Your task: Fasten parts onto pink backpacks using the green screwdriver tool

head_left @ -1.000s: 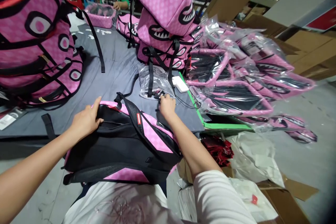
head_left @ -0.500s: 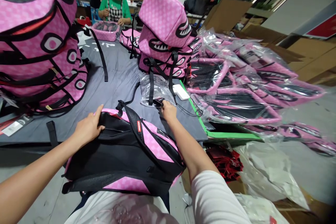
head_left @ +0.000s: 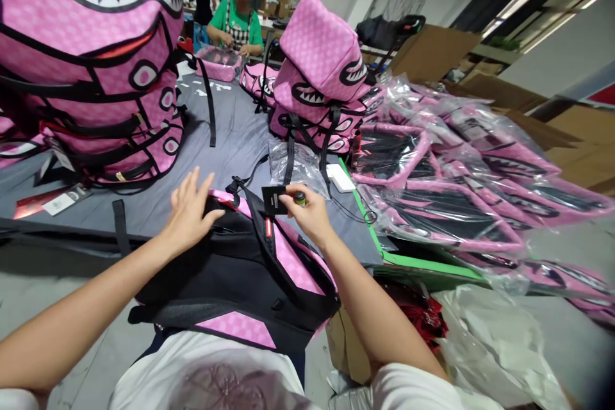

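A black and pink backpack [head_left: 225,288] leans at the table's front edge against my body, its back panel and straps facing up. My left hand [head_left: 189,211] is at its upper left edge with fingers spread, holding nothing. Above the strap with the small red label, my right hand [head_left: 310,214] pinches a small square black tag [head_left: 273,200] with pale marks. A small dark, yellow-green round object [head_left: 300,198] also shows at those fingers; its kind is unclear. Just beyond my right hand lies a clear plastic bag [head_left: 302,163] with black straps over it.
Tall stacked pink shark-face backpacks [head_left: 96,45] stand left; another stack [head_left: 317,77] is at the table's middle. Plastic-wrapped backpacks [head_left: 461,205] spread right, past a green edge strip [head_left: 432,267]. A white box-like item [head_left: 340,178] lies nearby. A co-worker [head_left: 235,22] handles a pink bag opposite.
My right hand has come back from the plastic bag area toward the backpack, bringing the black tag. My left hand has lifted its fingers from the backpack's edge and spread them. The view has shifted slightly.
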`<state>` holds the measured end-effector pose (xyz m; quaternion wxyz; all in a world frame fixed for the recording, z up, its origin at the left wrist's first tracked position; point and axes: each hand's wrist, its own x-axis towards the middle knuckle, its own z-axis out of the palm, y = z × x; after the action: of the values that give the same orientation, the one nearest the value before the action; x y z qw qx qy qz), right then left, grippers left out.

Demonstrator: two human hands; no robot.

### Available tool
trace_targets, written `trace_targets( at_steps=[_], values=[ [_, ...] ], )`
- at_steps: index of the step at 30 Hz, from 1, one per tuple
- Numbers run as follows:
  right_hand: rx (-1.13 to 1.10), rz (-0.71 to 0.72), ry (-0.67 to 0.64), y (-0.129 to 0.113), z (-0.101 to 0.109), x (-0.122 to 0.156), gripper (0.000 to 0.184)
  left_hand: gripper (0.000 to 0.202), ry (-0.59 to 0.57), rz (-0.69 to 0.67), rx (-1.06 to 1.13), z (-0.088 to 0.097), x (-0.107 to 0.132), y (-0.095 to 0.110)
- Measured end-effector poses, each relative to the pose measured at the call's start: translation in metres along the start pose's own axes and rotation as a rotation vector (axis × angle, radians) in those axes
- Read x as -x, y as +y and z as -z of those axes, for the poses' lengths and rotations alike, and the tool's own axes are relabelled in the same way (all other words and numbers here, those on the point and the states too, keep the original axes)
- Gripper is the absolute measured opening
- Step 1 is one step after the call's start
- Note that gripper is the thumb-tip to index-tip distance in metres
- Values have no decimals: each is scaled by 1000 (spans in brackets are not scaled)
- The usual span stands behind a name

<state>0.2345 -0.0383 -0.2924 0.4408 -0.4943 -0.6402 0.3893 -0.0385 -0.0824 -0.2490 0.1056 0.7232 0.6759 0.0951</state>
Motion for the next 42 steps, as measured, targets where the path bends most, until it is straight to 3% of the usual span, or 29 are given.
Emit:
trace_targets(
  at_steps=[2, 4, 8, 11, 13, 16, 19, 22, 25, 27, 29, 31, 33, 37, 42],
  values=[
    [54, 190, -89, -19, -11, 11, 12, 61, 86, -98, 252, 3, 13, 15],
    [101, 375, -169, -35, -19, 21, 15, 51, 22, -107, 586, 3, 23, 27],
    [128, 548, -265, -52, -29, 39, 26, 61, -231, 168, 1137, -3, 34, 32],
    [100, 542, -323, -52, -34, 47, 28, 67, -327, 266, 1280, -7, 36, 26],
    [63, 431, -260, -51, -36, 48, 26, 59, -208, 244, 1280, -9, 37, 22],
    [-39, 112, -98, -51, -40, 46, 18, 46, 2, 190, 1213, -12, 41, 18],
    [-157, -87, -201, -54, -48, 43, 19, 38, 54, 160, 1144, -16, 47, 19],
    [-132, -87, -355, -54, -55, 39, 15, 34, 68, 114, 1046, -15, 53, 17],
    [108, -6, -275, -48, -58, 30, 12, 34, 225, 71, 841, -11, 56, -1],
    [289, 65, -229, -44, -61, 23, 13, 44, 334, 127, 634, -9, 58, -21],
    [429, 110, -260, -43, -66, 18, 19, 64, 291, 212, 465, -12, 60, -42],
    [544, 115, -339, -45, -75, 14, 24, 81, 125, 247, 391, -20, 62, -59],
    [645, 89, -459, -49, -84, 12, 24, 86, 7, 234, 364, -29, 65, -68],
    [810, 146, -707, -51, -101, 7, 21, 79, 31, 215, 314, -43, 72, -73],
    [892, 260, -863, -49, -116, 3, 30, 76, 41, 202, 293, -48, 74, -74]
  ],
)
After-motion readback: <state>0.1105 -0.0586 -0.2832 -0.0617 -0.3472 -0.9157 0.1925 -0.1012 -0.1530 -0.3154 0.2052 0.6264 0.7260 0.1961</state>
